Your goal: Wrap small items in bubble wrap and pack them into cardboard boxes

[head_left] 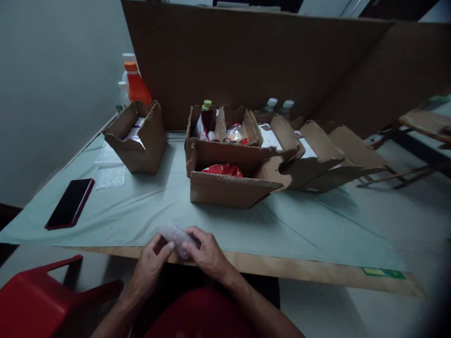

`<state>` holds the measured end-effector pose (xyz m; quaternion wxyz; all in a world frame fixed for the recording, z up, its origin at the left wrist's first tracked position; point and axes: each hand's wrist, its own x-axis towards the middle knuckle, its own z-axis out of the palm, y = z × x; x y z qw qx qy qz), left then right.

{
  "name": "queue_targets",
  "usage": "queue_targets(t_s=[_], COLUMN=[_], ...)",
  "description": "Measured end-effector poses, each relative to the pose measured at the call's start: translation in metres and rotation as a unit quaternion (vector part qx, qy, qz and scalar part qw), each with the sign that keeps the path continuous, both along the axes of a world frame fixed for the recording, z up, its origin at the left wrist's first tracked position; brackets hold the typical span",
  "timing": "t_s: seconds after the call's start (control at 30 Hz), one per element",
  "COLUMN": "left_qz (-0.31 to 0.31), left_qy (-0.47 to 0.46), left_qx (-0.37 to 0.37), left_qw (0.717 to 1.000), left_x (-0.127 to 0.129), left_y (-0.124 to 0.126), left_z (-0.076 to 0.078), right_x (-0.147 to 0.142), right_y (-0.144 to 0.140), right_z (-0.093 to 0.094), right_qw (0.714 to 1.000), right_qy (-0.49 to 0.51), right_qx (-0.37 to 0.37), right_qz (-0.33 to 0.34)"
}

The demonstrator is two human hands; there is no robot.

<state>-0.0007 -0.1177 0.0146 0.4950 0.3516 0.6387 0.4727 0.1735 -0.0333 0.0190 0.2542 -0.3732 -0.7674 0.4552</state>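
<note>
At the table's near edge, my left hand (150, 265) and my right hand (207, 253) both grip a small bundle of bubble wrap (176, 237). The fingers of both hands curl round it, and whatever it may enclose is hidden. Behind it stands an open cardboard box (229, 188) with something red (222, 170) inside.
A dark phone (70, 203) lies at the left on the pale green table cover (148, 206), with bubble wrap sheets (111, 176) beyond it. Several more open cardboard boxes (139, 136) and an orange bottle (136, 85) stand further back before a cardboard wall. A red stool (38, 295) is at lower left.
</note>
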Motion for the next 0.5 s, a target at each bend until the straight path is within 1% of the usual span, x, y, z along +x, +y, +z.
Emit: queue_targets(t_s=[0.07,0.13,0.2,0.27,0.33,0.37,0.4,0.43,0.47,0.5], left_qz=[-0.006,-0.015,-0.061,-0.144,-0.216,-0.228,-0.220,-0.189,-0.147,-0.104], left_qy=[0.023,0.082,0.154,0.225,0.288,0.320,0.355,0.395,0.436,0.472], left_qx=[0.011,0.054,0.123,0.198,0.266,0.297,0.330,0.361,0.392,0.413], left_qw=[1.000,0.995,0.978,0.943,0.894,0.870,0.847,0.823,0.797,0.772], left_x=[0.011,0.021,0.030,0.036,0.035,0.033,0.029,0.024,0.020,0.015], left_y=[0.000,-0.001,-0.002,0.003,0.017,0.027,0.040,0.055,0.071,0.087], left_z=[-0.003,-0.008,-0.011,-0.006,0.011,0.023,0.037,0.052,0.066,0.078], right_x=[0.012,0.027,0.042,0.058,0.077,0.088,0.100,0.113,0.125,0.136], right_y=[-0.007,-0.008,-0.004,0.003,0.012,0.017,0.023,0.031,0.040,0.051], right_z=[0.008,0.018,0.031,0.048,0.072,0.088,0.105,0.124,0.143,0.160], right_qw=[1.000,0.999,1.000,0.999,0.994,0.992,0.989,0.988,0.988,0.982], right_qy=[-0.005,-0.013,-0.009,-0.019,-0.050,-0.063,-0.073,-0.073,-0.068,-0.060], right_qx=[0.015,0.024,0.006,0.007,0.033,0.046,0.063,0.086,0.122,0.179], right_qz=[-0.004,-0.026,-0.002,0.042,0.087,0.104,0.111,0.104,0.060,-0.018])
